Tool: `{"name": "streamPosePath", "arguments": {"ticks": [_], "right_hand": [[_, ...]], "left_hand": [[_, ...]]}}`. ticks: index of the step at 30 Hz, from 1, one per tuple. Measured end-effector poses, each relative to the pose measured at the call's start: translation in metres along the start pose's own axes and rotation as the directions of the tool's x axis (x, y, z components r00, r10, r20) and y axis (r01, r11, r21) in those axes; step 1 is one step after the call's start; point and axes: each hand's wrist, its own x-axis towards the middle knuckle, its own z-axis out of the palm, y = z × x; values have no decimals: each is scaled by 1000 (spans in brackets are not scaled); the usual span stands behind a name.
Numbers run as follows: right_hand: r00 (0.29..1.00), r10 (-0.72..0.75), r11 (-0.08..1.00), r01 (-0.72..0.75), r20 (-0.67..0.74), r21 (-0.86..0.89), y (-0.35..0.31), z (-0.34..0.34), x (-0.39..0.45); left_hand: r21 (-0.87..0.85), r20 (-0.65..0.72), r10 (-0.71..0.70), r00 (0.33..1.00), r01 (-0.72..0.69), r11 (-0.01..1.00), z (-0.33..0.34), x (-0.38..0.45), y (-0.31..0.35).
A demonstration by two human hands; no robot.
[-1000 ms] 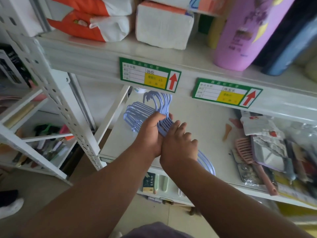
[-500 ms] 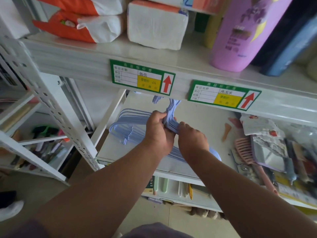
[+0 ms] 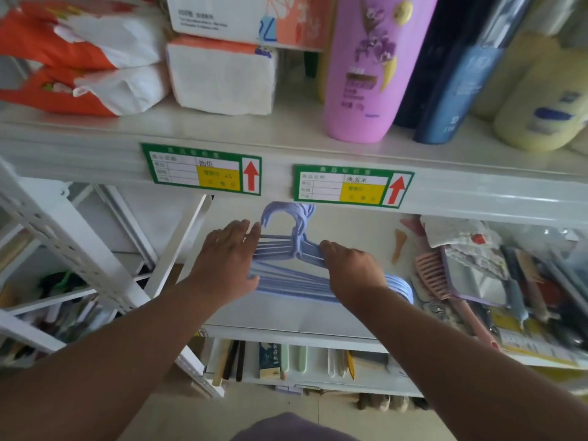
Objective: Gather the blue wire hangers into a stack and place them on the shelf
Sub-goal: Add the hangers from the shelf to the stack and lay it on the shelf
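Note:
A stack of several blue wire hangers (image 3: 294, 275) lies flat on the white middle shelf (image 3: 318, 323), hooks pointing to the back under the shelf rail. My left hand (image 3: 227, 259) rests flat with fingers spread over the left ends of the hangers. My right hand (image 3: 350, 268) lies over the right shoulders of the stack, its fingertips pressed on the wires just below the hooks. The curved right ends of the hangers stick out beyond my right wrist.
A pink comb (image 3: 434, 275), a mirror and packaged goods crowd the shelf to the right. The upper shelf holds tissue packs (image 3: 219, 78), a purple bottle (image 3: 366, 74) and dark blue bottles. A white perforated upright (image 3: 63, 240) stands at left. Small items fill the lower shelf.
The hangers were lifted and turned in both hands; now they lie flat on the shelf with hooks to the back. My left hand has opened flat over them, and my right has slid right.

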Motion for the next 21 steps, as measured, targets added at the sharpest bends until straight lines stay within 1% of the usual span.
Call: {"name": "streamPosePath", "arguments": {"ticks": [2, 4, 7, 11, 13, 15, 18, 21], "right_hand": [[1000, 0, 1000, 0, 11, 0, 3, 2, 1], [997, 27, 1000, -27, 69, 0, 9, 2, 6], [989, 75, 997, -77, 124, 9, 23, 3, 19], [984, 73, 997, -69, 160, -28, 33, 6, 37], [981, 70, 997, -63, 180, -45, 35, 5, 45], [977, 89, 996, -85, 193, -26, 37, 8, 53], [971, 111, 993, -116, 213, 12, 44, 22, 65], [964, 76, 997, -79, 254, 3, 52, 47, 71]], "left_hand": [[-40, -42, -3, 999, 1, 999, 12, 9, -2], [-62, -87, -65, 994, 59, 996, 9, 12, -3], [3, -74, -83, 994, 84, 996, 4, 10, -8], [68, 46, -92, 995, 89, 994, -3, 10, -8], [101, 83, -115, 990, 106, 989, -6, 15, -8], [116, 124, -140, 982, 126, 985, -8, 22, -8], [75, 182, -162, 970, 150, 986, -2, 32, -11], [7, 248, -152, 957, 155, 988, 11, 37, -10]]}}
